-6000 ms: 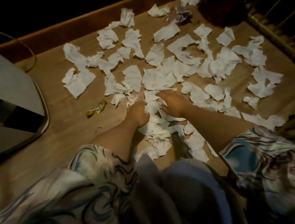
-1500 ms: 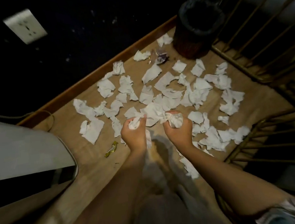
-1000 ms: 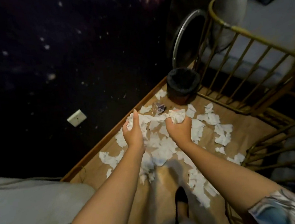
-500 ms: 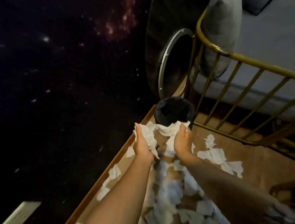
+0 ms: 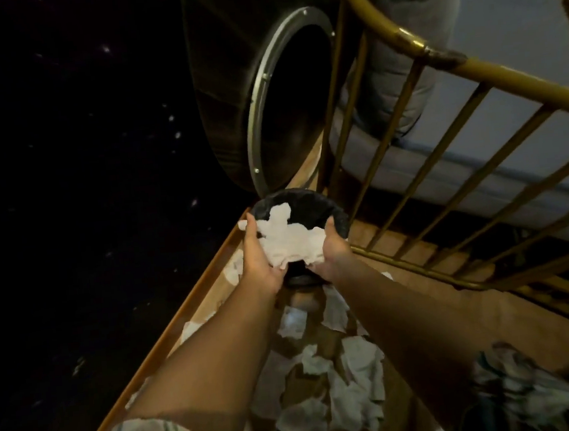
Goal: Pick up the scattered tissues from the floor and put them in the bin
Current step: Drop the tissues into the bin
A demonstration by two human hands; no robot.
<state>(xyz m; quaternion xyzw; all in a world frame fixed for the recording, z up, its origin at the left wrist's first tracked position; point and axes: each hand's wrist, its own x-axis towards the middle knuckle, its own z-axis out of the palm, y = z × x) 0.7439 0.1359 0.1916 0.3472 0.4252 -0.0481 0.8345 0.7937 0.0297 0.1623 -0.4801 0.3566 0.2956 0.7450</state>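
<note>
A bundle of white tissues [image 5: 290,240] is pressed between my left hand [image 5: 257,252] and my right hand [image 5: 332,250], held over the mouth of the round black bin [image 5: 319,202]. The bundle covers the near part of the bin's opening. The bin stands on the wooden floor by the wall. Several more white tissues [image 5: 355,374] lie scattered on the floor below my forearms.
A gold metal bed rail [image 5: 442,153] runs along the right of the bin. A dark round object with a silver ring [image 5: 283,98] leans behind the bin. A wooden skirting board [image 5: 182,324] borders the dark wall on the left.
Both hands gathered tissues off the floor, lifted them and carried them forward. The bundle went from short of the bin to over its opening.
</note>
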